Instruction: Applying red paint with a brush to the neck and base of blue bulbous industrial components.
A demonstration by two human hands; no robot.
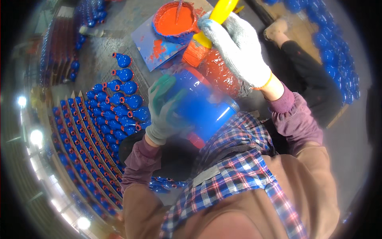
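Well, my right hand, in a white knitted glove with an orange cuff, is closed round a brush with a yellow handle and red-loaded bristles. My left hand, in a white glove with green patches, lies with fingers spread against a large rounded blue vessel with red at its edges; blur hides the fingertips, so I cannot tell how firmly they grip. The vessel sits tilted between that hand and my lap, its ridged neck to the right. The bristles are just beside its upper end, and I cannot tell whether they touch

Room is tight above the vessel: a paint-crusted bucket of red paint stands on a grey-blue box splashed with red, and a shiny red plastic-covered bulk fills the gap under my right hand. To the right, past a dark trouser leg, grey floor opens out

A plain pale strip crosses my blue, white and red checked apron. Left of me, glossy blue bulbs with red tips stand in close rows; more glossy blue pieces line the far right, and bright lamps shine at the left rim
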